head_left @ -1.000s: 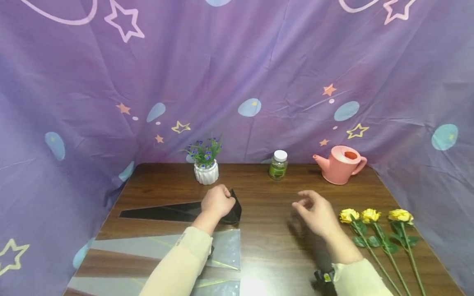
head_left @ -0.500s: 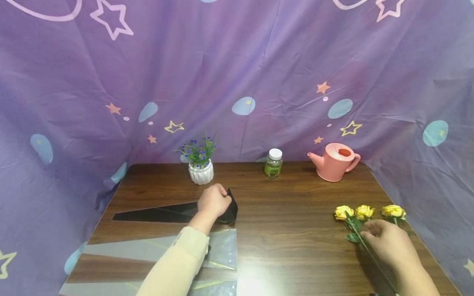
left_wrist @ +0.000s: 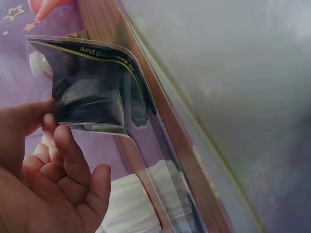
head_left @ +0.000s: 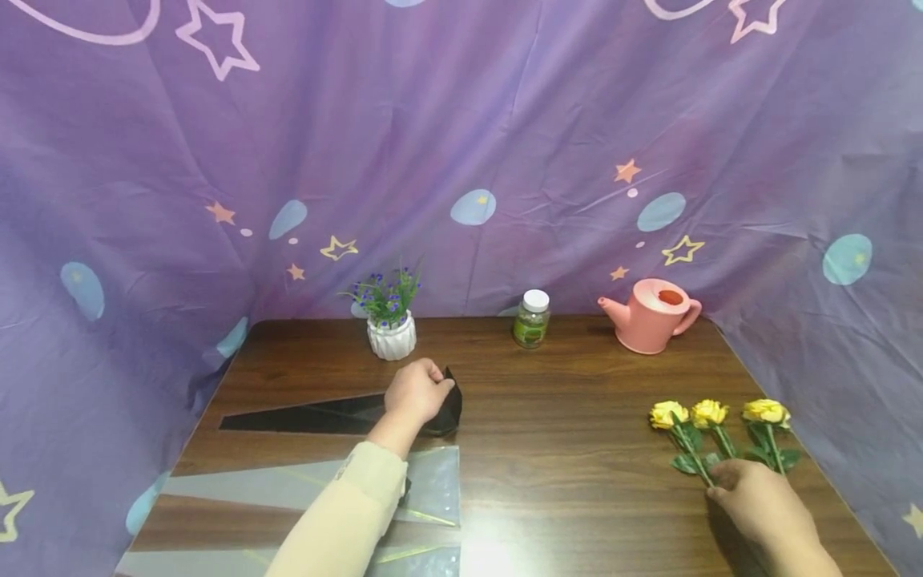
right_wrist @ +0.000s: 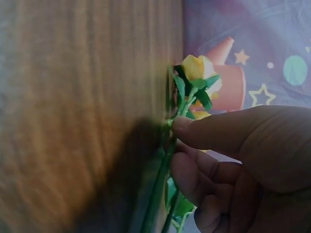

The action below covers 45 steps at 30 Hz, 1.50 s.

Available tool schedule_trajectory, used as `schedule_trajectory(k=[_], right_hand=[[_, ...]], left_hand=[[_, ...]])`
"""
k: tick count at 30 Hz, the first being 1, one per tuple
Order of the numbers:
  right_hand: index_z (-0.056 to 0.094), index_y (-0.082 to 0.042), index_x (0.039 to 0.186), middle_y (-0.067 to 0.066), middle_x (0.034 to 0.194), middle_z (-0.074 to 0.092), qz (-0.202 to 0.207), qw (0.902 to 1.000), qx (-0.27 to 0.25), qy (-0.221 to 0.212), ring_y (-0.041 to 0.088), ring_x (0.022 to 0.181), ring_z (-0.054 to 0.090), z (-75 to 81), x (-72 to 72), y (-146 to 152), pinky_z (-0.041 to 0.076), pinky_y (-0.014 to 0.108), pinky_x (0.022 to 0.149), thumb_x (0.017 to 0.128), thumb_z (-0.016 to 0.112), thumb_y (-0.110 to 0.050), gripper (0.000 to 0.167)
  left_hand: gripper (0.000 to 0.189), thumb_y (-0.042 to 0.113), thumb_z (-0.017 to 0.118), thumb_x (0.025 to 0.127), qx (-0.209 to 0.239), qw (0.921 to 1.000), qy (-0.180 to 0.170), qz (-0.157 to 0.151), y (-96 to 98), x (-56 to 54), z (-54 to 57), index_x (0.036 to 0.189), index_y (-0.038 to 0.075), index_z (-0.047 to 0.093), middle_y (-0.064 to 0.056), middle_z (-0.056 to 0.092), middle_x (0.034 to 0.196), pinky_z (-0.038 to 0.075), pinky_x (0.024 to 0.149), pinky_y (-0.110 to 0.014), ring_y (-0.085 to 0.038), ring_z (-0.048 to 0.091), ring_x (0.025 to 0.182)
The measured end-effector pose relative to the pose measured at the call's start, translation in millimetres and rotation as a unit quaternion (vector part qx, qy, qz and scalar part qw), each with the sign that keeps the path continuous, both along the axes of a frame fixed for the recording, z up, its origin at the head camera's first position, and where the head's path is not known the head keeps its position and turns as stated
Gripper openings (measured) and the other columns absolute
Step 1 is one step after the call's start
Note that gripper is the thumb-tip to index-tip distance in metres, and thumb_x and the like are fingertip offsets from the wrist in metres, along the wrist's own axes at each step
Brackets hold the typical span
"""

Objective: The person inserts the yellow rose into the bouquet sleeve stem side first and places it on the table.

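Observation:
My left hand (head_left: 418, 393) pinches the open edge of a black, clear-edged flower wrapping sleeve (head_left: 310, 413) on the table. Its mouth stands raised in the left wrist view, where the sleeve (left_wrist: 90, 99) shows gold lettering and the thumb and index finger hold its rim. At the right, my right hand (head_left: 767, 505) pinches the stem of the leftmost yellow rose (head_left: 669, 414) between thumb and fingers, as the right wrist view shows with the green stem (right_wrist: 158, 189). Two more yellow roses, a middle one (head_left: 710, 413) and a right one (head_left: 767, 412), lie beside it; the hand hides their lower stems.
Two pale clear sleeves, a nearer one (head_left: 425, 565) and a farther one (head_left: 433, 481), lie under and beside the left forearm. Along the back stand a potted plant (head_left: 392, 336), a white-capped jar (head_left: 531, 320) and a pink watering can (head_left: 645, 320). A purple curtain (head_left: 461, 120) hangs behind.
My right hand has moved right from the table's middle to the roses and then slightly down along the stems, closing on one. The left hand keeps holding the black sleeve.

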State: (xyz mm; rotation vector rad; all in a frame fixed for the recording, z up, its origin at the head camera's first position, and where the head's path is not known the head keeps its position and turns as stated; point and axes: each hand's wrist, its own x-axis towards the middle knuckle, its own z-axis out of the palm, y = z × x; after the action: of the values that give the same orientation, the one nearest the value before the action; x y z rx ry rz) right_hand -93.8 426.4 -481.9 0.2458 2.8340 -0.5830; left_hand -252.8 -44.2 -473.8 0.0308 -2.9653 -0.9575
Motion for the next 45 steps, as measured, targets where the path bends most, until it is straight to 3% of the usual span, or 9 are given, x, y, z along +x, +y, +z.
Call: schedule_trajectory(k=[6,12,16,22,27,31,34,37,45], right_hand=[[0.070,0.008,0.120,0.034,0.119,0.069,0.012,0.9998,0.015,-0.005,0.059,0.106,0.065,-3.7,-0.9,-1,0.052,0.070,0.081,0.095,0.073,-0.017,0.035],[0.072,0.007,0.117,0.023,0.104,0.076,0.017,0.9956,-0.021,0.090,0.044,0.092,0.073,8.8,-8.6,-15,0.057,0.060,0.076,0.096,0.067,-0.012,0.029],[0.073,0.006,0.115,0.017,0.097,0.077,0.005,0.9840,-0.069,0.164,0.029,0.083,0.073,19.8,-18.2,-37,0.057,0.044,0.067,0.096,0.067,-0.010,0.026],[0.072,0.008,0.113,0.016,0.091,0.076,-0.018,0.9557,-0.143,0.257,0.006,0.069,0.063,32.6,-39.9,-80,0.050,0.027,0.057,0.095,0.069,-0.005,0.022],[0.069,0.012,0.110,0.010,0.082,0.073,-0.030,0.9121,-0.262,0.314,0.002,0.063,0.064,43.6,-60.2,-124,0.055,0.023,0.056,0.094,0.066,0.005,0.018],[0.064,0.019,0.105,-0.004,0.077,0.069,-0.040,0.8547,-0.388,0.342,0.005,0.059,0.066,49.8,-71.5,-160,0.058,0.022,0.056,0.093,0.063,0.014,0.013],[0.058,0.024,0.102,-0.004,0.076,0.071,-0.049,0.8041,-0.473,0.357,0.007,0.059,0.068,52.3,-76.4,-184,0.059,0.023,0.057,0.091,0.060,0.020,0.011],[0.057,0.025,0.101,-0.001,0.077,0.072,-0.055,0.7675,-0.518,0.373,0.008,0.062,0.069,54.8,-81.3,-204,0.059,0.023,0.060,0.090,0.059,0.023,0.011],[0.061,0.014,0.096,0.000,0.081,0.074,-0.053,0.7169,-0.572,0.395,0.009,0.070,0.073,53.7,-101.5,-239,0.062,0.026,0.068,0.092,0.061,0.021,0.007]], left_hand=[[0.023,0.036,0.079,0.093,0.011,0.9999,0.000,0.000,0.4,2.1,1.0,0.083,0.020,0.067,0.000,0.072,0.088,0.054,0.070,-0.045,-0.026,0.070,0.087],[0.018,0.032,0.077,0.093,0.024,0.9997,-0.002,0.007,-1.7,1.7,1.2,0.084,0.019,0.069,-0.001,0.072,0.088,0.054,0.072,-0.046,-0.027,0.070,0.088],[0.014,0.029,0.076,0.092,0.028,0.9996,0.000,0.009,-3.6,2.5,1.8,0.084,0.018,0.070,-0.002,0.073,0.089,0.054,0.072,-0.046,-0.027,0.070,0.089],[0.007,0.024,0.072,0.088,0.032,0.9995,-0.001,0.008,-3.3,3.6,1.8,0.085,0.017,0.071,-0.003,0.073,0.090,0.055,0.073,-0.046,-0.028,0.070,0.091],[0.008,0.024,0.070,0.088,0.035,0.9993,-0.007,0.008,-2.9,4.0,2.0,0.087,0.017,0.072,-0.004,0.073,0.092,0.055,0.075,-0.046,-0.029,0.071,0.093],[0.009,0.024,0.070,0.088,0.036,0.9993,-0.010,0.009,-4.5,3.6,0.5,0.087,0.017,0.073,-0.005,0.074,0.094,0.055,0.075,-0.047,-0.029,0.071,0.093],[0.010,0.025,0.069,0.088,0.037,0.9992,-0.013,0.008,-5.8,2.7,-0.4,0.088,0.017,0.074,-0.005,0.075,0.096,0.056,0.076,-0.047,-0.030,0.072,0.094],[0.011,0.026,0.069,0.088,0.039,0.9991,-0.016,0.006,-6.2,1.7,-1.1,0.088,0.017,0.074,-0.005,0.075,0.097,0.055,0.077,-0.047,-0.030,0.071,0.096],[0.012,0.028,0.070,0.090,0.048,0.9986,-0.019,0.009,-6.5,-0.5,-4.1,0.088,0.018,0.076,-0.004,0.075,0.097,0.055,0.077,-0.046,-0.028,0.071,0.095]])
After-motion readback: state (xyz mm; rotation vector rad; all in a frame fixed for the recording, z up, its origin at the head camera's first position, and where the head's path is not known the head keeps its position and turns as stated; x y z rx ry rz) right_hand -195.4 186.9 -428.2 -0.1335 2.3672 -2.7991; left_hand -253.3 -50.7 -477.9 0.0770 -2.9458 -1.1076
